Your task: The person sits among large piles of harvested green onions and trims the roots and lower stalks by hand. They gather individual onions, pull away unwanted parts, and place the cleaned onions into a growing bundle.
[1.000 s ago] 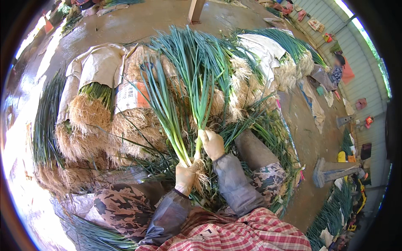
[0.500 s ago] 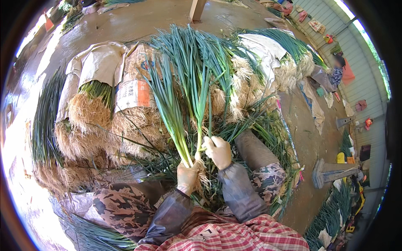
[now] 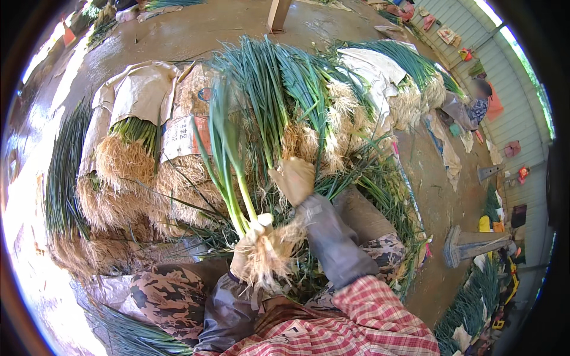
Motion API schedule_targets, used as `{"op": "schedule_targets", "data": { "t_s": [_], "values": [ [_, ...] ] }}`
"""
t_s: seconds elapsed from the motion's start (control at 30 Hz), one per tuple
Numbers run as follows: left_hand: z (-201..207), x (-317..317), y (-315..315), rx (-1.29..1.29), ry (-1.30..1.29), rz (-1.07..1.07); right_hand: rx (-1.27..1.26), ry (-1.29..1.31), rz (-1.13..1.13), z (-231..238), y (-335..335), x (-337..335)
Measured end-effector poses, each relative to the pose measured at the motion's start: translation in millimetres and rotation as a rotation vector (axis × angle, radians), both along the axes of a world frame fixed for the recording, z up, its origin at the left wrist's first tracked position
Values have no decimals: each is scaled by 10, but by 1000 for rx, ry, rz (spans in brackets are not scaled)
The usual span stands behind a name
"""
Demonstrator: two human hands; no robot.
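Observation:
A few green onions, white at the base and with shaggy pale roots, are held in my left hand, which is closed around their lower ends. The roots spread over part of that hand. Farther forward and to the right, my right hand is curled at the lower end of a stalk in the loose green onion pile; its fingertips are partly hidden. Both forearms wear grey sleeve covers.
Large bundles of green onions wrapped in sacking stand to the left, roots toward me. More wrapped bundles lie at the far right. Loose green leaves surround my knees. A grey block-based post stands on the wet floor; another person sits beyond.
My right hand has moved away from the held onions, forward to the pile. My left hand has drawn slightly nearer and left, its roots now turned up more into view.

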State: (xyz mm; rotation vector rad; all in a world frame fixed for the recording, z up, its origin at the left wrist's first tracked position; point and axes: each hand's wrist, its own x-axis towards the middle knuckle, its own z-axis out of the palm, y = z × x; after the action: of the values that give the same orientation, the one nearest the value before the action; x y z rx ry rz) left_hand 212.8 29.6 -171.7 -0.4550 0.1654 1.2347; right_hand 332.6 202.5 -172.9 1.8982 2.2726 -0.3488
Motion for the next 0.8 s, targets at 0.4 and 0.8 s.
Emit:
{"op": "schedule_targets", "data": {
  "t_s": [0.4, 0.8],
  "values": [
    [-288, 214, 78, -18, 688, -62, 219, 433, -99, -542, -170, 61],
    [-288, 206, 89, -54, 818, 9, -619, 1399, -185, -496, -697, 305]
  ]
}}
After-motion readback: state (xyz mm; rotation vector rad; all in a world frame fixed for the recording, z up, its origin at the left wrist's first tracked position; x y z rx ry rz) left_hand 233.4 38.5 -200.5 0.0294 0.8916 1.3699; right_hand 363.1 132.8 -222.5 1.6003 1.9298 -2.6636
